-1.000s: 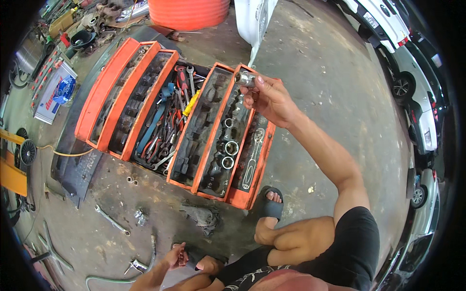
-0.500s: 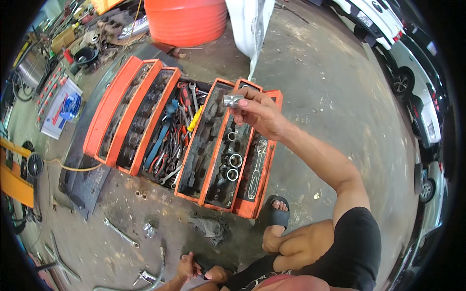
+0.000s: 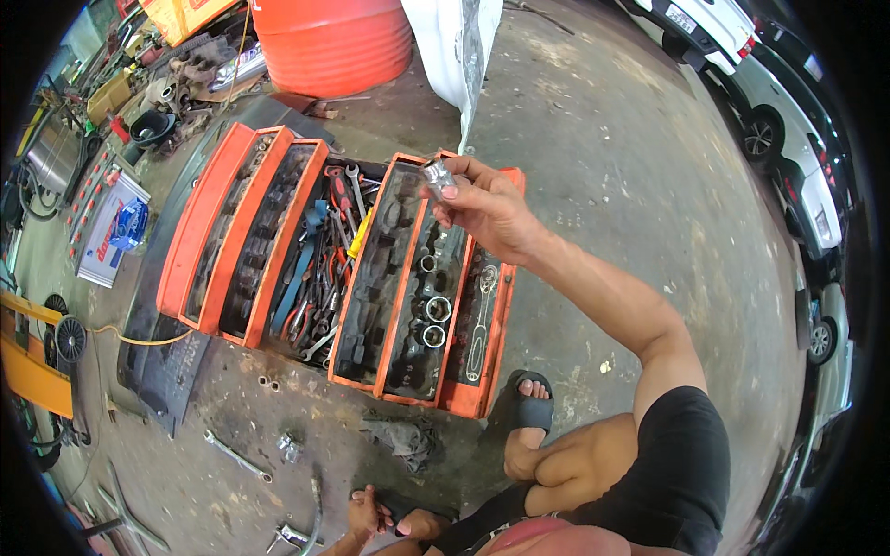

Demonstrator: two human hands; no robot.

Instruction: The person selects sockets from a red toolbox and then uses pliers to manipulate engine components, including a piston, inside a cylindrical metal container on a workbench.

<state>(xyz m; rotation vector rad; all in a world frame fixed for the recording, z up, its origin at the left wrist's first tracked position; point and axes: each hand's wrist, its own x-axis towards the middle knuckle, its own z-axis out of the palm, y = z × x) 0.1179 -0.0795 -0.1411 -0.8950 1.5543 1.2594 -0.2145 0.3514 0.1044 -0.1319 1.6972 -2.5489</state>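
My right hand (image 3: 489, 206) pinches a silver socket (image 3: 438, 176) between thumb and fingers. It is raised over the right-hand trays of an orange cantilever toolbox (image 3: 243, 283), which stands spread wide on the floor. Below the hand, several ring-shaped sockets (image 3: 438, 309) sit in a dark moulded tray, and a ratchet handle (image 3: 482, 320) lies in the outermost tray. Pliers, wrenches (image 3: 354, 190) and screwdrivers fill the middle well. Low in the view, my left hand (image 3: 365, 514) hangs beside my foot, fingers loosely bent and partly apart, with nothing visible in it.
On the floor lie a combination wrench (image 3: 237, 456), a small shiny metal part (image 3: 289, 448), a grey rag (image 3: 404, 439) and a hose with a metal fitting (image 3: 295, 535). A red drum (image 3: 334, 46) and white panel (image 3: 452, 56) stand beyond the toolbox. Parked cars (image 3: 783, 157) line the right.
The socket has turned from lying sideways to a tilted, more upright angle in my right fingers. The view has shifted slightly. My left hand stays low by my foot.
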